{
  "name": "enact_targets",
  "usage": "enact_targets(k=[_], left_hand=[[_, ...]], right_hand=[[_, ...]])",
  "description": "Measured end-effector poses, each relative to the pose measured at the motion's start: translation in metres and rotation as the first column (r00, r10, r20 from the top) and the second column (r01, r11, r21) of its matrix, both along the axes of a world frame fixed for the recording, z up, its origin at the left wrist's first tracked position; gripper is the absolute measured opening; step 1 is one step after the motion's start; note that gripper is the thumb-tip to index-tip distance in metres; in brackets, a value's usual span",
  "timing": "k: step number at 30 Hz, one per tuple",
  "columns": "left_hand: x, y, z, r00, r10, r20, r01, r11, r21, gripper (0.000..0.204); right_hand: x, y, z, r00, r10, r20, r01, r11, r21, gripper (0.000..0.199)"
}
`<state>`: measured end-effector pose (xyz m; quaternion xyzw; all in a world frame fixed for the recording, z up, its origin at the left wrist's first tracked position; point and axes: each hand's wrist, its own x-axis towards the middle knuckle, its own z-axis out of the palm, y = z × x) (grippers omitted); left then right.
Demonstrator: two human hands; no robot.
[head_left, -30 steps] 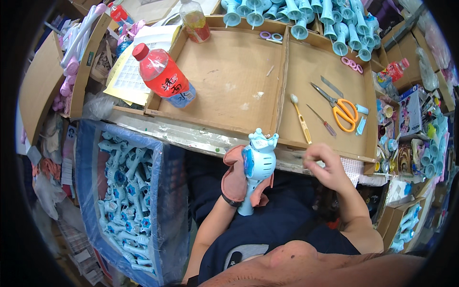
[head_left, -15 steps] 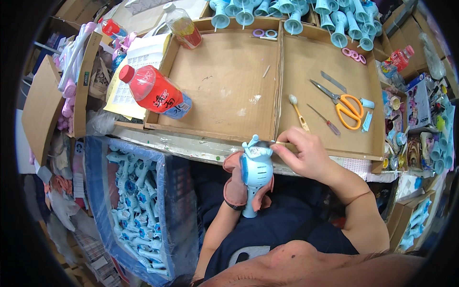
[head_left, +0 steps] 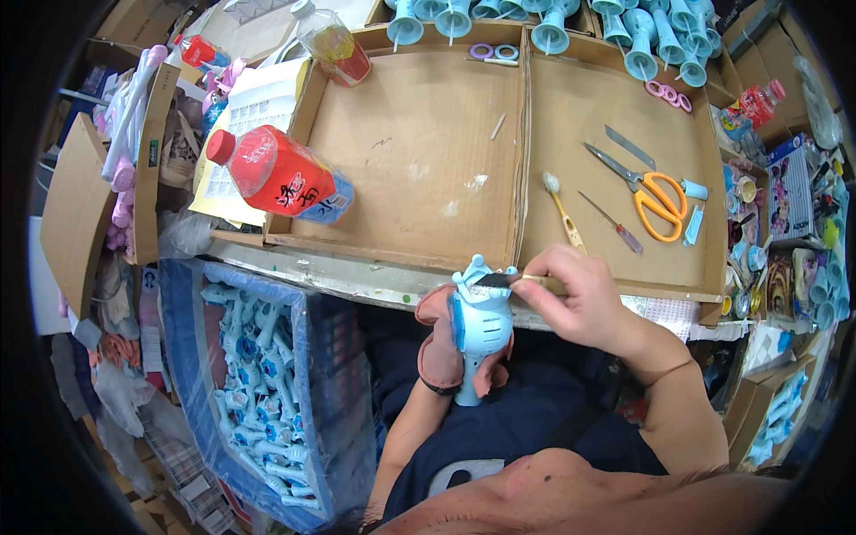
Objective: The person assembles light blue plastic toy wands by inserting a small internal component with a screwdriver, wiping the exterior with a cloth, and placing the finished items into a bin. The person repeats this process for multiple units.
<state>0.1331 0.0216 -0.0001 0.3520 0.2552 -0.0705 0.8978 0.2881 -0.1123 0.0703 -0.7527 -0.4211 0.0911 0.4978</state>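
Observation:
My left hand, in a dusty-pink glove, is wrapped round a light blue plastic toy with a rounded, slotted head and a narrow handle. The toy stands nearly upright in front of my dark shirt, its knobbed top toward the table. Between the thumb and fingers of my right hand is a brush with dark bristles and a pale handle. Its bristles lie across the toy's top; whether they touch cannot be told. The glove hides part of the toy's handle.
Cardboard trays on the table hold orange-handled scissors, a screwdriver and a toothbrush. A red-labelled bottle leans over the left tray wall. A blue crate of similar toys stands at left; blue cone-ended parts line the back.
The brush has come down slightly onto the area of the toy's top, its bristles now reaching across it. My left hand still holds the toy in much the same place.

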Motion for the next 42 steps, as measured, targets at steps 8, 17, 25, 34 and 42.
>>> enact_targets(k=[8, 17, 25, 34, 42], left_hand=[[-0.001, -0.004, -0.01, 0.998, 0.069, -0.008, -0.07, 0.996, -0.058, 0.064], [-0.004, -0.001, -0.005, 0.999, 0.034, 0.008, -0.034, 0.999, -0.038, 0.067], [-0.009, -0.001, -0.007, 0.999, 0.022, -0.046, -0.026, 0.995, -0.095, 0.067], [-0.007, -0.001, -0.013, 0.997, 0.074, -0.031, -0.075, 0.996, -0.051, 0.068], [-0.012, -0.002, -0.022, 0.999, 0.035, 0.033, -0.032, 0.996, -0.086, 0.071]], right_hand=[[-0.006, 0.0, 0.001, 0.998, -0.024, -0.052, 0.024, 1.0, -0.005, 0.015], [-0.007, -0.001, 0.0, 0.996, -0.031, -0.086, 0.029, 0.999, -0.027, 0.017], [-0.009, 0.001, -0.001, 0.983, -0.007, -0.186, 0.005, 1.0, -0.01, 0.019], [-0.007, -0.001, 0.002, 0.975, -0.027, -0.222, 0.019, 0.999, -0.037, 0.02], [0.0, -0.005, 0.011, 0.994, -0.005, -0.106, -0.008, 0.992, -0.128, 0.021]])
